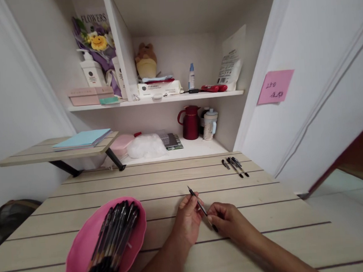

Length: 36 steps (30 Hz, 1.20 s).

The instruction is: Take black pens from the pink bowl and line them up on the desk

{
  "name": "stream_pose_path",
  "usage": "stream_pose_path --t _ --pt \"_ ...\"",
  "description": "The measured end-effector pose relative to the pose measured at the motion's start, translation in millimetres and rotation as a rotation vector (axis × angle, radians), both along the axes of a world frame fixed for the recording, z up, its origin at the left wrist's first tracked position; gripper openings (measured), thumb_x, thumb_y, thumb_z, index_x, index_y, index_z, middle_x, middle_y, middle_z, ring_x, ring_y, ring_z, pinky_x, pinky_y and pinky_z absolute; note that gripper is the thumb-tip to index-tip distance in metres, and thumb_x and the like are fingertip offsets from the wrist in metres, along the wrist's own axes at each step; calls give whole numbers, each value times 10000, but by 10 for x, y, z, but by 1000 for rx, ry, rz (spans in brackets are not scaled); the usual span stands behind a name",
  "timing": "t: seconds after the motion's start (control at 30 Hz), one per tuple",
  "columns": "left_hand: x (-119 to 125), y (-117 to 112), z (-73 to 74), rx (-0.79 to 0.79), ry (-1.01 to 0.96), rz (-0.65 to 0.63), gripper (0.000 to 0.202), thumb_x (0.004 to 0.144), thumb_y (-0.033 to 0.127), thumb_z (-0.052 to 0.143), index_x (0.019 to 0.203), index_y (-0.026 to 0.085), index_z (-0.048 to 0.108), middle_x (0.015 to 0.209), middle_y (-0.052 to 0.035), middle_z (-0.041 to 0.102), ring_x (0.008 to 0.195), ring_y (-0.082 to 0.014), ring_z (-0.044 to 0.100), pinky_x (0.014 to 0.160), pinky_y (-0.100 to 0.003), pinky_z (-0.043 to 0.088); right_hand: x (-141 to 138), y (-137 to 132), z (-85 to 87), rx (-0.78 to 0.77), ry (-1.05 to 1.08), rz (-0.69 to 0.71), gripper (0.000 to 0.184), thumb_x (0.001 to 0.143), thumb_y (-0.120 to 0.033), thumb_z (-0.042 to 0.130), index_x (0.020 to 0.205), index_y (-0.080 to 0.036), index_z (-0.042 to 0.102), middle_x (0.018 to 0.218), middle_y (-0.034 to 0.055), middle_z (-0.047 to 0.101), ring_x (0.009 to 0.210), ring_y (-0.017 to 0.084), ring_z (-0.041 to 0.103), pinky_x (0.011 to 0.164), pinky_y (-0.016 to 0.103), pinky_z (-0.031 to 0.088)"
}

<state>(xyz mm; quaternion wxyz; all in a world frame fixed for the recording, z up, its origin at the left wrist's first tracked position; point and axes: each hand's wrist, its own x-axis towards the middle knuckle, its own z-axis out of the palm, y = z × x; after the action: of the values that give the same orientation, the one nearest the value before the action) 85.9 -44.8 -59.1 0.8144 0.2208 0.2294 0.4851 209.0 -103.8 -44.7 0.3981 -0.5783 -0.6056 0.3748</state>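
A slim pen (202,207) with a dark tip and a black end slants between my two hands above the table. My left hand (188,219) pinches it near the tip, which points up and away from me. Lower down, the fingers of my right hand (225,218) are closed at the pen's black end. To the left, a pink scalloped bowl (76,253) holds a bundle of black pens (112,243). At the table's far right lie a few pens (234,165) and a short black cap-like piece (225,164).
Beyond the striped wooden table (159,174) stands a white shelf unit (157,99) with a dark red jug (191,123) and a pale cup (210,125). A small raised shelf (25,155) at the left bears blue paper (83,138). A pink note (276,87) hangs on the right wall.
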Motion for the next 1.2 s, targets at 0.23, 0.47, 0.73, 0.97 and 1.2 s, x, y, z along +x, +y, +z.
stream_pose_path --t 0.23,0.47,0.73,0.97,1.2 --pt "4 10 8 -23 -10 -18 396 644 322 715 999 204 584 910 -48 611 823 -145 566 743 -280 405 201 167 24 157 -354 -119 142 742 -235 466 640 -175 543 575 -9 557 543 110 471 523 215 333" --pt "3 15 -5 -50 46 -77 365 673 351 680 984 180 598 948 -80 618 871 -176 573 794 -320 405 1010 768 20 -92 -942 -508 202 789 -229 444 870 -167 618 840 104 660 808 211 595 672 278 392" --pt "4 9 -4 -49 43 -98 272 680 267 676 920 163 602 908 -77 629 838 -169 584 771 -309 411 1296 988 -66 -187 -1029 -548 247 818 -223 397 892 -170 627 937 146 643 873 241 591 728 336 419" --pt "4 9 -1 -46 40 -103 263 671 249 682 905 161 601 891 -74 632 819 -166 586 761 -305 410 1373 1028 -131 -204 -1029 -558 255 815 -232 397 894 -164 629 941 150 638 883 243 588 733 334 422" --pt "2 12 -5 -55 50 -105 256 663 245 688 893 164 610 883 -72 636 806 -165 588 765 -310 405 1388 1042 -137 -211 -1024 -574 252 815 -253 402 885 -176 631 926 141 643 884 237 588 722 323 425"
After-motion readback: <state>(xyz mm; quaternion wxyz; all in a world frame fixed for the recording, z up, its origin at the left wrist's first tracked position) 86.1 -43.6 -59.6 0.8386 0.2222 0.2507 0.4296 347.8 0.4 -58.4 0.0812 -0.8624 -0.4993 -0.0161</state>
